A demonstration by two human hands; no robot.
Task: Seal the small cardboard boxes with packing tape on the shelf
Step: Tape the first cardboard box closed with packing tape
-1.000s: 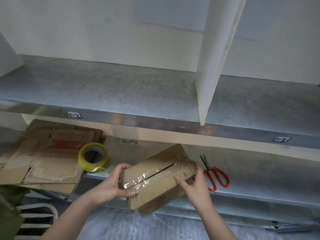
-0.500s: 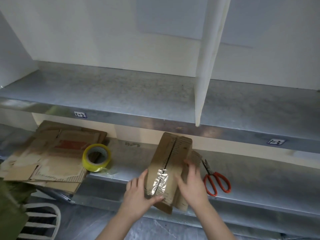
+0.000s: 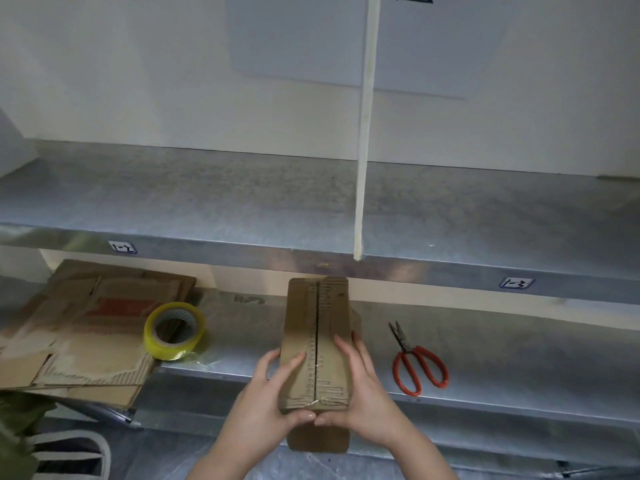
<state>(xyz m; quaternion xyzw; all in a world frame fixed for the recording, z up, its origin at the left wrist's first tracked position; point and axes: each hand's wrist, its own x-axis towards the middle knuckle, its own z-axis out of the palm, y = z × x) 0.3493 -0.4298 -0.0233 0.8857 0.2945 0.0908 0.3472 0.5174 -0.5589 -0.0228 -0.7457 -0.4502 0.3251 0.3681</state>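
Now the box [image 3: 317, 327] lies lengthwise at the near edge of the lower shelf [image 3: 519, 358], seam up, held between both grips. The left grip [image 3: 266, 403] grasps its left side and the right grip [image 3: 367, 393] its right, thumbs meeting at the near end. Tape [image 3: 175, 330] lies to the left, scissors [image 3: 417, 365] to the right.

A white wall [image 3: 121, 81] w/ a pale sheet [image 3: 298, 39] stuck on it sits behind two gray metal shelves, & a thin white board [image 3: 364, 150] stands up on the upper shelf [image 3: 242, 202] and splits it into a left & right part. The front edge of the upper shelf has two small labels w/ hand-written marks, one at left [image 3: 122, 247] & one at right [image 3: 516, 283], and the lower shelf [image 3: 519, 358] is dull shiny metal too. Below is a gray shiny floor [image 3: 166, 455], w/ a white thing made of bars [image 3: 86, 455] in the bottom left corner, & the light is soft all over.
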